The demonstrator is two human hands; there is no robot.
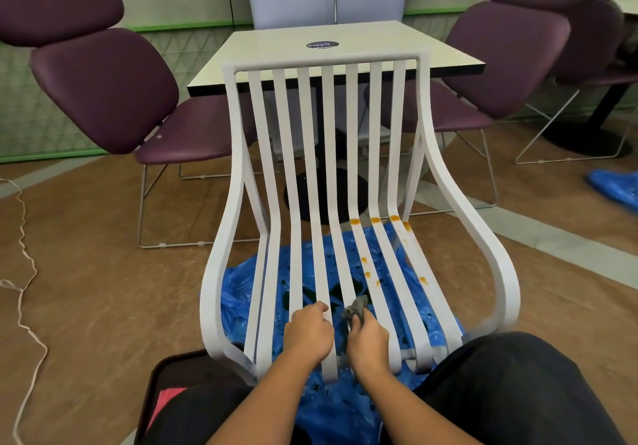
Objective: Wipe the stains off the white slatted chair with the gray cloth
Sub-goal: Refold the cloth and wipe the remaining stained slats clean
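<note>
Looks like a café or canteen seating area. Has a square pale pedestal desk (348, 56) at 12 o'clock, with a round dark sticker (322, 45) on top. Sets purple padded chairs (103, 89) on thin wire frames at 10 and 2 o'clock. Shows a second black pedestal base (587, 140) at 2 o'clock, a wood-look floor (86, 289), and green-trimmed patterned wall panels (31, 106) at 9 o'clock.

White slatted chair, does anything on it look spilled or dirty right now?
Yes. Orange stains sit on the three rightmost slats of the white slatted chair at the seat's bend, with more drips further forward. The blue plastic sheet beneath shows dark green blotches. The right hand grips the gray cloth short of them.
</note>
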